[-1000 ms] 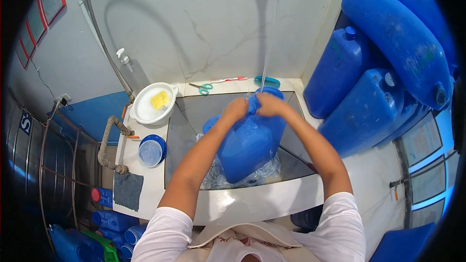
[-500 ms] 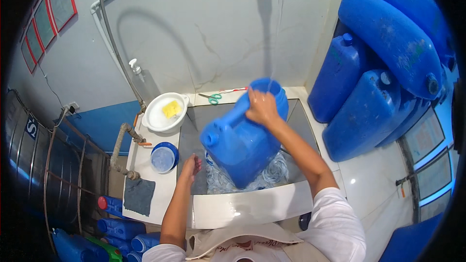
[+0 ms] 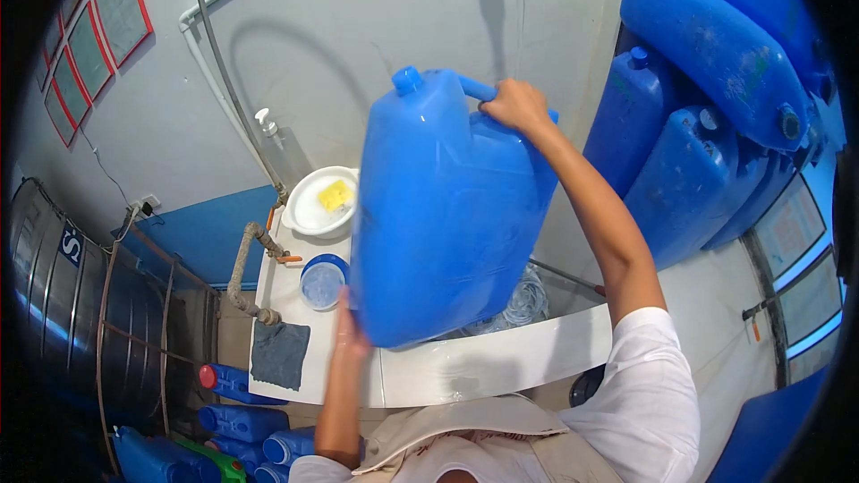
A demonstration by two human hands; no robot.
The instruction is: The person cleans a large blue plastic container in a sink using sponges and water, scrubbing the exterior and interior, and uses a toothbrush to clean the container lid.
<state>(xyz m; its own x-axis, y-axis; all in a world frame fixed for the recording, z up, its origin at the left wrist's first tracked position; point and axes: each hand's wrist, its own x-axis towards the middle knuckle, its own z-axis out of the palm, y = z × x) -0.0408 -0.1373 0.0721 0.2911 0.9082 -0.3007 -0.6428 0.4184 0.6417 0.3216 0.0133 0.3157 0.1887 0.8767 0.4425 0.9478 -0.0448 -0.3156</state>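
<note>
Over a white tiled sink counter (image 3: pixel 501 362), right hand (image 3: pixel 512 105) grips a big blue plastic jerrycan's (image 3: pixel 447 215) handle; left hand (image 3: pixel 347 326) presses open fingers against its base

There is a single view, taken from a wide fisheye camera on the person's head, looking steeply down and forward at the white tiled sink counter (image 3: pixel 501 362) in the lower middle of the frame. It sits close: a large blue plastic jerrycan (image 3: pixel 447 215) fills the centre. Straight wall edges bow toward the dark round rim.
</note>
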